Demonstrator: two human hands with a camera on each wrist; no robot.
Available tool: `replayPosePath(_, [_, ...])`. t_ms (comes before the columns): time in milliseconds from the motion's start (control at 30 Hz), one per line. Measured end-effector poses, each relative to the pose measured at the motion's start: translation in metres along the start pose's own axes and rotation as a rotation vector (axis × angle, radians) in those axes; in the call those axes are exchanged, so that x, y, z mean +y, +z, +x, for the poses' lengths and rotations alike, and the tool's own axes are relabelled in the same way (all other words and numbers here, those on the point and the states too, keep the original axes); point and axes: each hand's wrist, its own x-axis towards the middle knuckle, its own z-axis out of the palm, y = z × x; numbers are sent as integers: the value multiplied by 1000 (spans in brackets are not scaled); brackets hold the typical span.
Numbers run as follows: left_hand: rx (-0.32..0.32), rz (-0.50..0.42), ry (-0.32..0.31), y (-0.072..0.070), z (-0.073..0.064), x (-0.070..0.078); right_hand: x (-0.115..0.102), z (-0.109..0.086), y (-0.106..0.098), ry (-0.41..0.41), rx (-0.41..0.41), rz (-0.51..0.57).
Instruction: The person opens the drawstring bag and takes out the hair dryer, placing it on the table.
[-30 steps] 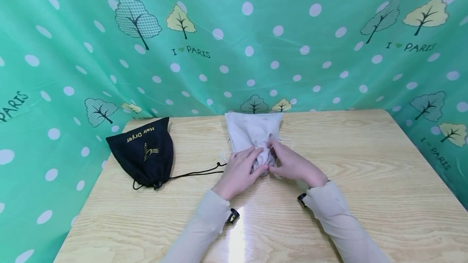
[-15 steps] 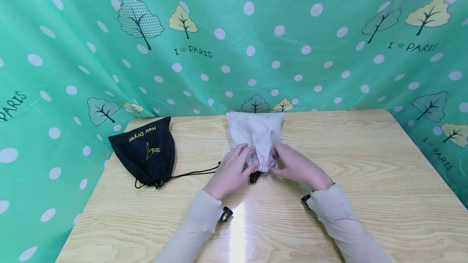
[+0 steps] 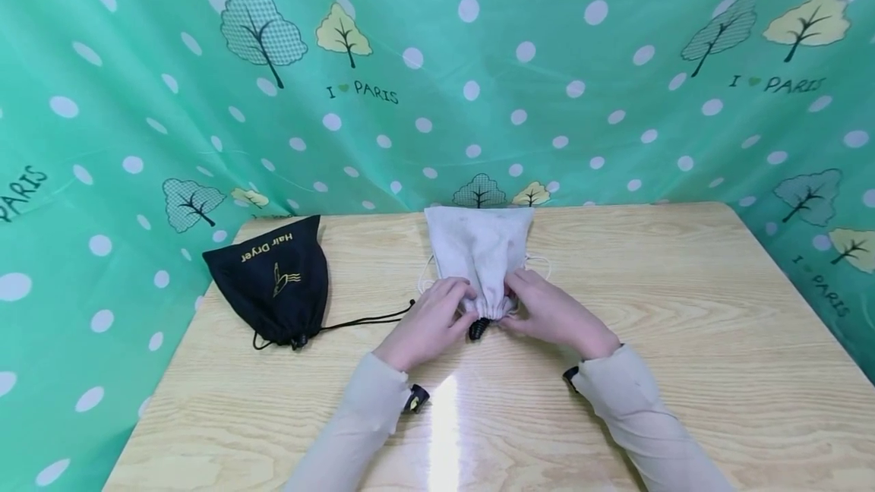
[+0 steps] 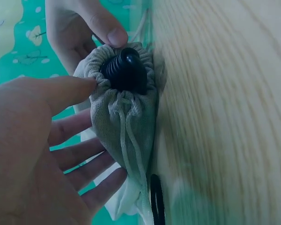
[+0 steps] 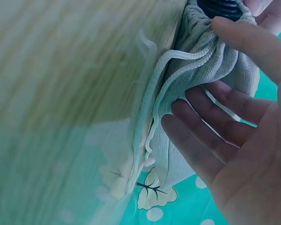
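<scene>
A light grey drawstring bag (image 3: 478, 238) lies near the table's back edge, its gathered mouth facing the person. From that mouth pokes the end of a black ribbed thing (image 4: 127, 72); the rest of it is hidden inside. My left hand (image 3: 432, 323) holds the mouth's left side, thumb at the rim and fingers along the cloth. At the right side my right hand (image 3: 552, 311) does likewise, its thumb (image 5: 229, 29) pressing the gathers and its fingers under the bag's flank. White drawstrings (image 5: 152, 89) hang loose from both sides.
To the left lies a black drawstring bag (image 3: 273, 279) printed "Hair Dryer". Its black cord (image 3: 365, 322) runs right across the wooden table (image 3: 683, 310), toward my left hand. A green patterned cloth (image 3: 437, 82) hangs behind and at the sides.
Both hands have shifted at the grey bag's mouth; the left drew away to the left, then came back to the cloth. The black ribbed end has come into sight between them.
</scene>
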Motion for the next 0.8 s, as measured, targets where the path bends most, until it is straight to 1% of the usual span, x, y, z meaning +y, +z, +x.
replayPosePath(233, [-25, 3, 17, -1, 0, -3, -2, 1, -1, 10, -20, -24])
replayPosePath(367, [-36, 16, 19, -1, 0, -2, -3, 0, -1, -15, -14, -38])
replayPosePath(567, [-26, 68, 51, 2, 1, -2, -6, 0, 0, -68, 18, -53])
replayPosePath(700, [-13, 89, 78, 3, 1, -2, -11, 2, 2, -69, 26, -71])
replayPosePath(800, [-9, 92, 86, 4, 1, -2, -13, 3, 3, -63, 31, -90])
